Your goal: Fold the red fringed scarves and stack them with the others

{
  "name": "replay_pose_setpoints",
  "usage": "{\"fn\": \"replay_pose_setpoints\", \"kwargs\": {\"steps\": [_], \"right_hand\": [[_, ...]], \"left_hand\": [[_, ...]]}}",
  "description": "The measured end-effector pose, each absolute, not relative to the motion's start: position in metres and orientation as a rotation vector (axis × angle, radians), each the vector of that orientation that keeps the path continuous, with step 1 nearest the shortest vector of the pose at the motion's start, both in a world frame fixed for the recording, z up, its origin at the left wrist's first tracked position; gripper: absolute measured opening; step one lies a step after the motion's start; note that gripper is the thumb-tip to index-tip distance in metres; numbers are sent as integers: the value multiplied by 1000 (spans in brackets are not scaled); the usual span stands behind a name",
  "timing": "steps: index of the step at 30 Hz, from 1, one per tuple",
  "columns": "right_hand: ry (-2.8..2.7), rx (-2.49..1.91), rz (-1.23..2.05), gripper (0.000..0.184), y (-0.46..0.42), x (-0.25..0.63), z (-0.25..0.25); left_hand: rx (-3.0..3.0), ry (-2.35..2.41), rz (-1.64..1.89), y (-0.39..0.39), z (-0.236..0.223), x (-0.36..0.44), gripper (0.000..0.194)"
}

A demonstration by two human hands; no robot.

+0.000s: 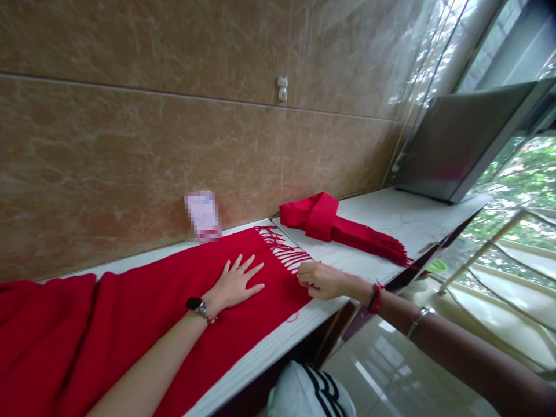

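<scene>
A wide red scarf (174, 289) lies spread along the white tabletop, with a row of fringe (284, 249) at its right end. Flat on the cloth rests my left hand (232, 284), fingers spread. At the fringed edge, my right hand (317, 280) is closed in a pinch on the scarf's fringe; its fingers hide the exact strands held. A loose red thread (293, 317) lies by the near edge of the scarf. Farther right, a second red fringed scarf (321, 217) is folded and wrapped round itself, apart from both hands.
A blurred pale packet (203, 216) leans against the brown tiled wall (143, 145). A large grey appliance (460, 139) stands at the table's far right end. The tabletop's front edge (260, 359) runs just before me. A metal railing (482, 252) is at the right.
</scene>
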State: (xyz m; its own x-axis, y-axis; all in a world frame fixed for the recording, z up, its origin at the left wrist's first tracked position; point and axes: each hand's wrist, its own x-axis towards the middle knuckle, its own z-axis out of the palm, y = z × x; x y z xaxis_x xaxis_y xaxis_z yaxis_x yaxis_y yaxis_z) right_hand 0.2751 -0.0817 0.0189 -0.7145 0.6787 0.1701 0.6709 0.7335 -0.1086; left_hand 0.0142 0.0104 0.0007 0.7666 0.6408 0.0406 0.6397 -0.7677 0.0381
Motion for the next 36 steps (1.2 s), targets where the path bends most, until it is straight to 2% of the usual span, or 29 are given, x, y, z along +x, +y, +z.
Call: {"fn": "replay_pose_setpoints", "kwargs": {"steps": [5,8,14,17,19,23,30,36], "right_hand": [[-2698,-1375,-57,17,-90,335,16],[-2636,-1394,-78,15,-92,349,25],[-2521,-1197,-110,17,-45,286,43],[-2578,-1148,-123,24,-5,249,38],[-2599,-1272,-132,25,16,235,30],[-2547,-1537,-187,20,38,240,15],[-2484,-1802,-295,22,38,288,20],[-2560,-1575,-290,28,45,258,39]], "left_hand": [[2924,1063,76,13,-2,13,62],[2922,1060,86,12,-2,13,62],[2899,1056,132,10,4,14,58],[2861,1262,340,11,7,13,51],[2801,1465,350,13,8,11,51],[2696,1595,81,17,6,7,57],[2701,1597,109,19,2,8,57],[2697,1617,210,20,0,9,57]]}}
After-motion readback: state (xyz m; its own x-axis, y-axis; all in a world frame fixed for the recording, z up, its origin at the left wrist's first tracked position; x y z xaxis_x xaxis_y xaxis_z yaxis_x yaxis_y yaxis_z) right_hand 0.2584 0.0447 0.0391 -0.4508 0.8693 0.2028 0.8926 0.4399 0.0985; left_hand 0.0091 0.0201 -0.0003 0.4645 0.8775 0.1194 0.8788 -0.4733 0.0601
